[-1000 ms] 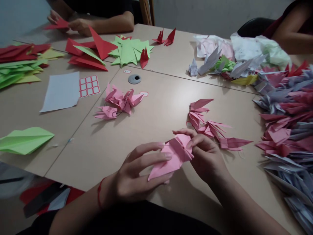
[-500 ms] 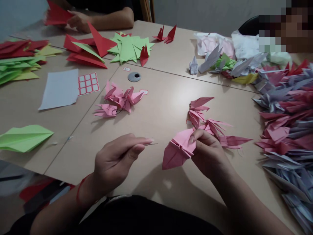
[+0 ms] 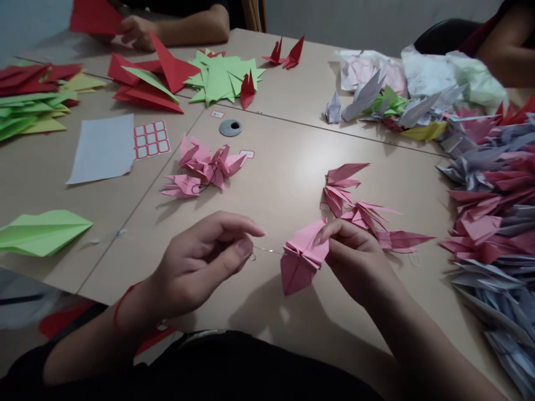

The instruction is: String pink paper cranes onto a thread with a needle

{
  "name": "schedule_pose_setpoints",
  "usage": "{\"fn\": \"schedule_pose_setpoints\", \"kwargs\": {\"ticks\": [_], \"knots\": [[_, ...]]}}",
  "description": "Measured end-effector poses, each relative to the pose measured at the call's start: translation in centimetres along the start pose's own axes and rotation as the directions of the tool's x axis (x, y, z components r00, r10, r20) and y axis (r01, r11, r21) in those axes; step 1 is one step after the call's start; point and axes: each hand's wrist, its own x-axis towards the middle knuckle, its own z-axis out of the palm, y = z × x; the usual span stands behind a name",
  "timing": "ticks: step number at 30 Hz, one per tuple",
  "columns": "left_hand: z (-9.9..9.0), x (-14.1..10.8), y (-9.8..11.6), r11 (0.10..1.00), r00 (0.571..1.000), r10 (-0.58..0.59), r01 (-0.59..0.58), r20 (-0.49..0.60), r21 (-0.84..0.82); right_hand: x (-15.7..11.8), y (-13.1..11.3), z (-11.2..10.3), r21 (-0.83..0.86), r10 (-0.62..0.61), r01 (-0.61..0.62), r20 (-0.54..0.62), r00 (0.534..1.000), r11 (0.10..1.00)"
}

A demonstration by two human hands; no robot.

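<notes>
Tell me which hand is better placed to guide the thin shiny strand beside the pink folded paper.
Probably the left hand: its thumb is right by the thin shiny strand, while the right hand is pinching the pink folded paper.

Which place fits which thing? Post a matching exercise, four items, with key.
1. folded pink paper piece
2. white label sheet with red-bordered cells
3. thin red cord bracelet
4. pointed light-green folded paper

A. at the picture's left edge
B. around the wrist of the left hand
C. gripped by the right hand
D. beside the larger white paper sheet

Pairs: 1-C, 2-D, 3-B, 4-A
</notes>
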Motion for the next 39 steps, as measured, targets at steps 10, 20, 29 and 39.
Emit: {"fn": "schedule_pose_setpoints", "kwargs": {"ticks": [10, 20, 29, 39], "knots": [[0.8, 0.2, 1.4, 0.977, 0.991, 0.099, -0.113, 0.087, 0.178, -1.9, -1.2, 0.6, -0.359, -0.262, 0.263, 0.051, 0.964, 0.896], [0.8, 0.2, 0.5, 0.965, 0.972, 0.175, -0.201, 0.158, 0.169, -2.0, -1.7, 1.6, -0.455, -0.298, 0.257, -0.02, 0.954, 0.853], [2.0, 0.4, -2.1, 0.951, 0.982, -0.184, 0.187, 0.033, -0.248, -0.4, -3.6, 2.5, -0.558, -0.118, 0.168, 0.124, 0.985, 0.812], [1.9, 0.7, -2.5, 0.809, 0.927, -0.351, 0.372, 0.133, -0.455, 0.5, -5.1, 3.5, -0.715, 0.039, 0.077, 0.144, 0.989, 0.695]]}}
